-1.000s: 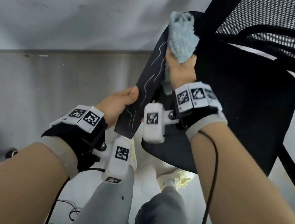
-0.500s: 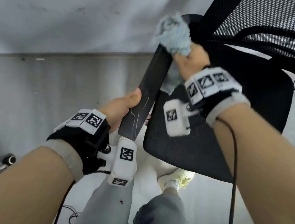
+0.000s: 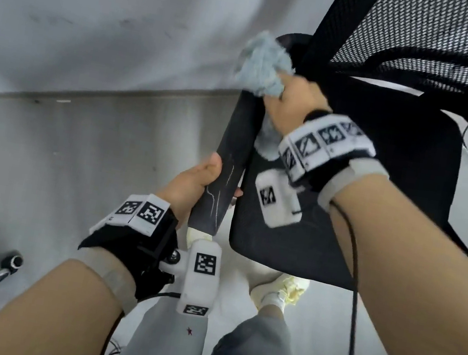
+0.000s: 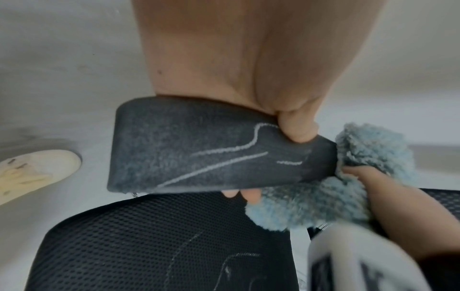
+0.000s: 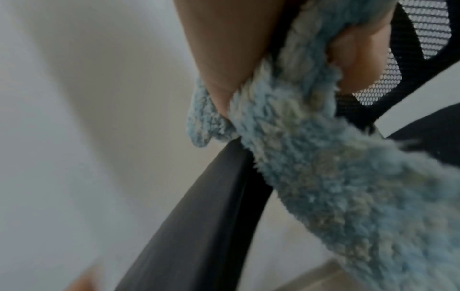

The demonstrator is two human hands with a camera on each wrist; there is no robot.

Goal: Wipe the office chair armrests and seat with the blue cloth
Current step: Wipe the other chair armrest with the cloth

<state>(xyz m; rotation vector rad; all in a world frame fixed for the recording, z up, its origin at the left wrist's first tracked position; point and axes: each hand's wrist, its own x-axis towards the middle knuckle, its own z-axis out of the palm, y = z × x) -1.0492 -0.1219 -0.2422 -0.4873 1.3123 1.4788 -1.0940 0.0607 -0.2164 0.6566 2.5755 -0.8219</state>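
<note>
The right hand, clamped on the fluffy blue cloth, has slid to the upper end of the black padded armrest; left hand grips its lower end, chalk lines there still unwiped.

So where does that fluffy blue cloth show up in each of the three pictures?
Head: blue cloth upper middle, at the armrest's far end, held by the right hand.
Left wrist: right edge, beside the armrest.
Right wrist: fills the right side.
Shared landmark: the dark armrest.
</note>
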